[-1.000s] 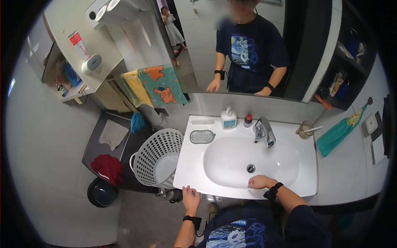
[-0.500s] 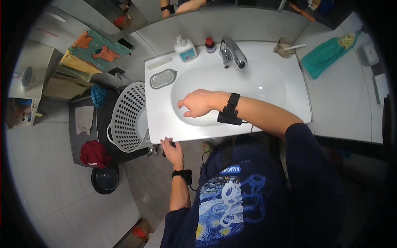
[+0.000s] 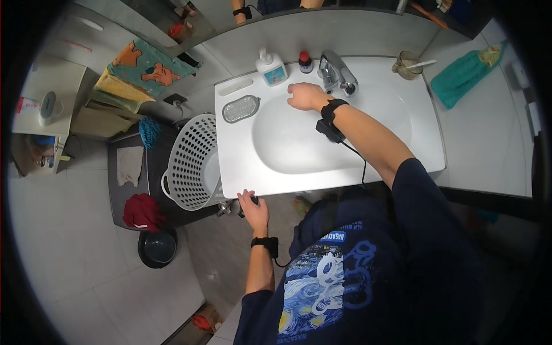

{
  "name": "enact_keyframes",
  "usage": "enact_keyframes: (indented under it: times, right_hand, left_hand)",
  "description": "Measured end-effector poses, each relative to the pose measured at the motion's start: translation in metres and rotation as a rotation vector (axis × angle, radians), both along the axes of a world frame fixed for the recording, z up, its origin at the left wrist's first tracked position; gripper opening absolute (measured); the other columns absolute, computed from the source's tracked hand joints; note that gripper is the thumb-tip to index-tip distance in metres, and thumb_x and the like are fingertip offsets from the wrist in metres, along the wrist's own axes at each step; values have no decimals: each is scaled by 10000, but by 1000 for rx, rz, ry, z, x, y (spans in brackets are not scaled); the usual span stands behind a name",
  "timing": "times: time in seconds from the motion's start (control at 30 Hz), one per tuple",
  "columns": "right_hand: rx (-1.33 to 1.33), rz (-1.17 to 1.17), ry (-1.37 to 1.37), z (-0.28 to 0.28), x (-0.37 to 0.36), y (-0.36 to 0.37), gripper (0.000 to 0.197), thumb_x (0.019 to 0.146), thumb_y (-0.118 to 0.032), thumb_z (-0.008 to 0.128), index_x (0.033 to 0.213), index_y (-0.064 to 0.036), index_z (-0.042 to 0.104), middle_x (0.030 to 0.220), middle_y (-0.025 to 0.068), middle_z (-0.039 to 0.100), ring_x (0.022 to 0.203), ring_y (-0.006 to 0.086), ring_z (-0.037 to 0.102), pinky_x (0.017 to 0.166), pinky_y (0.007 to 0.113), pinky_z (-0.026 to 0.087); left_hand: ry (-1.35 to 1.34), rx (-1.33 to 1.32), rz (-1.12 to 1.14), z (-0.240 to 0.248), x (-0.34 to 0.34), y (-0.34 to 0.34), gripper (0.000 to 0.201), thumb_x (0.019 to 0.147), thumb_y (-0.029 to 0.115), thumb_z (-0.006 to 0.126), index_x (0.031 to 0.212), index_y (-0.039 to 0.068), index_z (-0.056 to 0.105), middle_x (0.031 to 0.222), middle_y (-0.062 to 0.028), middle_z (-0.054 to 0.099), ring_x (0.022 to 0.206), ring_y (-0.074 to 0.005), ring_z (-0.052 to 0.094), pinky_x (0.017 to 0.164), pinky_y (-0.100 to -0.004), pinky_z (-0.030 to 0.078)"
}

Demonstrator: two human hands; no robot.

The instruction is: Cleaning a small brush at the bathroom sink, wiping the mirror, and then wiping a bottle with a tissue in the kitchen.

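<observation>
My right hand (image 3: 307, 96) reaches over the far side of the white washbasin (image 3: 276, 181), fingers loosely bent and pointing left, with nothing seen in them. It is just left of the chrome faucet (image 3: 339, 73) and in front of a white pump bottle (image 3: 271, 68) with a blue label. A small dark bottle with a red cap (image 3: 305, 62) stands behind it. My left hand (image 3: 254, 210) rests by the basin's front left edge, fingers spread; a small dark thing shows beside its palm, too unclear to name. Both wrists wear black straps.
Left of the basin stands a grey-white perforated laundry basket (image 3: 198, 167). On the counter lie an oval soap dish (image 3: 241, 108) and a pale strip (image 3: 236, 87). A glass cup (image 3: 406, 66) and a teal hand towel (image 3: 463, 79) are at right. A dark red cloth (image 3: 142, 212) lies left.
My right hand has moved away from me and to the right, from over the basin's left side to near the faucet. My left hand stays at the front edge. The view has shifted slightly.
</observation>
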State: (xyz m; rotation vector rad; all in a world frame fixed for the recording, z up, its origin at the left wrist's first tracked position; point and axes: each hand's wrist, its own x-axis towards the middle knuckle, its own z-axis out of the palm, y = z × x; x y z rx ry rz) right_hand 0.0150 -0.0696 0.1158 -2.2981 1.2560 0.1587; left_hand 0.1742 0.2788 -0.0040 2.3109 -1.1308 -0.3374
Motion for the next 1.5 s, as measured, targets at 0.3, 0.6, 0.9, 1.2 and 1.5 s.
enact_keyframes:
  times: [0.3,0.6,0.9,1.2,1.5]
  right_hand:
    - [-105,-240,-134,3,-14,-32,511,757,-178,542,1216,28,449,1291,237,408,1106,375,528,910,434,449]
    - [-155,-385,-11,2,-2,-74,535,831,-169,482,1331,-40,344,1365,176,332,1163,356,496,950,426,425]
    - [-227,-309,9,-38,9,-111,461,859,-174,444,1302,-52,399,1321,183,418,1126,350,531,923,440,447]
    - [-284,-288,45,-51,25,-127,509,789,-144,523,1271,-22,414,1289,195,434,1133,358,510,883,443,467]
    - [-214,-94,96,-11,3,-100,517,790,-169,531,1268,10,445,1321,211,398,1176,353,471,968,399,409]
  left_hand:
    - [4,39,6,5,-1,-7,391,754,105,572,1126,26,480,1349,-195,406,1346,-370,216,1071,-434,253]
    - [166,450,28,43,21,-27,441,811,343,555,1178,98,554,1206,-106,528,1107,-295,520,913,-388,426]
    - [113,359,31,33,-25,-1,552,820,306,570,1301,67,443,1367,-171,423,1237,-327,426,1000,-377,364]
    - [526,480,157,-5,-59,17,694,830,336,550,1404,60,272,1262,-200,522,1122,-347,536,945,-377,410]
    - [158,-171,160,23,-86,-17,299,796,112,560,1080,17,561,1181,-169,515,1141,-329,474,958,-369,384]
